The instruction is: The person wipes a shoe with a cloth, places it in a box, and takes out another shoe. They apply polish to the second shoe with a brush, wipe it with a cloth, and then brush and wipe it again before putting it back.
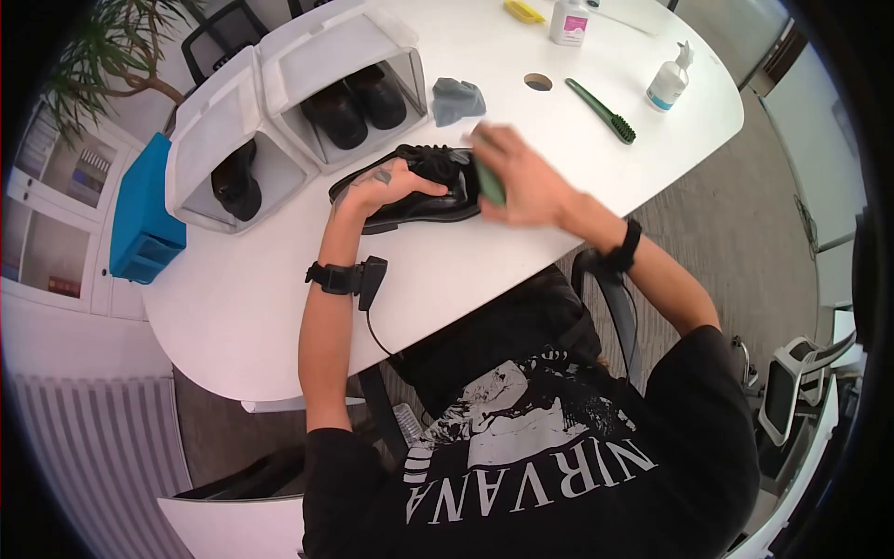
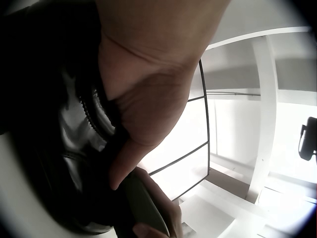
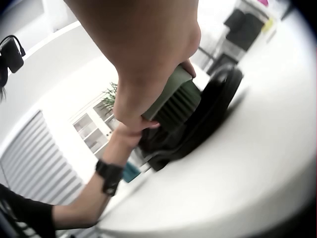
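Note:
A black lace-up leather shoe point(image 1: 424, 207) lies on the white table with its toe to the right. My left hand point(image 1: 384, 186) holds it at the ankle opening, the thumb point(image 2: 130, 161) stretched along the upper by the laces; the other fingers are hidden. A green-backed brush with dark bristles point(image 3: 176, 101) is gripped in my right hand point(image 1: 529, 177), slightly blurred. The bristles lie against the front of the shoe in the right wrist view.
Behind stand two white shoe boxes point(image 1: 279, 88) with dark shoes point(image 1: 343, 116) inside. A grey cloth point(image 1: 456, 101), a green long-handled brush point(image 1: 603, 112), a spray bottle point(image 1: 667, 82), a white bottle point(image 1: 569, 22) and a yellow item point(image 1: 524, 11) lie or stand farther off. A blue box point(image 1: 146, 219) is left.

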`<state>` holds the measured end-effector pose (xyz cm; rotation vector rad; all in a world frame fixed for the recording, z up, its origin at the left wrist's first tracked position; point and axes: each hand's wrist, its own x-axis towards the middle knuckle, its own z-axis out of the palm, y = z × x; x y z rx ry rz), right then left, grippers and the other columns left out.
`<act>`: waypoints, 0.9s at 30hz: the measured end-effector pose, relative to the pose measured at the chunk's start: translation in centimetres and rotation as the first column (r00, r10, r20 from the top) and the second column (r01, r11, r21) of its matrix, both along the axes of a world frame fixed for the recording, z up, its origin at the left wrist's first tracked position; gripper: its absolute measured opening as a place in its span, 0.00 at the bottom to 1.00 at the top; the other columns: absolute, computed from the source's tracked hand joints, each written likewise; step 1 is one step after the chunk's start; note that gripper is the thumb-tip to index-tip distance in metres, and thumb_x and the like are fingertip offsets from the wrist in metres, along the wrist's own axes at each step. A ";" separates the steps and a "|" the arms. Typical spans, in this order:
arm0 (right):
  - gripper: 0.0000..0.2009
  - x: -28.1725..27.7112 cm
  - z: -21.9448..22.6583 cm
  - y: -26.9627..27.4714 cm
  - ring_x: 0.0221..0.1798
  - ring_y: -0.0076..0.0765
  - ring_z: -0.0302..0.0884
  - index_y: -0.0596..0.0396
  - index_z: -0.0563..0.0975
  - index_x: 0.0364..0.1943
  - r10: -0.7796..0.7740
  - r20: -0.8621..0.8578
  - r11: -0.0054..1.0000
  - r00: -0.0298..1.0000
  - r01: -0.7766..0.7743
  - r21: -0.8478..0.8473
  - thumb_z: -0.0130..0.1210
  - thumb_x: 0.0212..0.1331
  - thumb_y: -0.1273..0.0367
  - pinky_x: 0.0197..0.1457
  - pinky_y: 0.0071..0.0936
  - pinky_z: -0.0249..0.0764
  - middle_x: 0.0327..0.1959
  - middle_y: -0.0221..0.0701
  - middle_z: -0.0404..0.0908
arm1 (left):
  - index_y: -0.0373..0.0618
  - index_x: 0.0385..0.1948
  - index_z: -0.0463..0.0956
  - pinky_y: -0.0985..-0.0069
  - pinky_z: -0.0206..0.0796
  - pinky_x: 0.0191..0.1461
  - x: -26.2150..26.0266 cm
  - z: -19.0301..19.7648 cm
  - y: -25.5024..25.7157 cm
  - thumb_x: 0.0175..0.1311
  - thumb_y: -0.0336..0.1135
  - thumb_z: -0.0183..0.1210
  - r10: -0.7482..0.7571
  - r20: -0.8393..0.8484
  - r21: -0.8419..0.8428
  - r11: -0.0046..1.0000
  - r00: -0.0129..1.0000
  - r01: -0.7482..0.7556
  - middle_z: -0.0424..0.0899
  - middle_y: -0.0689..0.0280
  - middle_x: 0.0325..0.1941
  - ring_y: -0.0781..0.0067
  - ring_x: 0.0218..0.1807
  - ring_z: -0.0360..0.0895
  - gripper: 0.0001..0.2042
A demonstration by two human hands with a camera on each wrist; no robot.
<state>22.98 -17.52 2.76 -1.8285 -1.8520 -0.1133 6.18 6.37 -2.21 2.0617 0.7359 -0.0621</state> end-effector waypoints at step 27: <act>0.45 0.7 -0.9 0.4 0.76 0.66 0.65 0.65 0.68 0.75 0.039 -0.034 0.999 0.999 -0.039 0.018 0.69 0.48 0.63 0.82 0.49 0.65 0.76 0.57 0.66 | 0.37 0.47 0.88 0.69 0.70 0.59 -0.4 0.3 -1.2 0.53 0.54 0.77 -0.035 0.117 0.016 0.999 0.992 0.033 0.89 0.60 0.44 0.66 0.49 0.79 0.29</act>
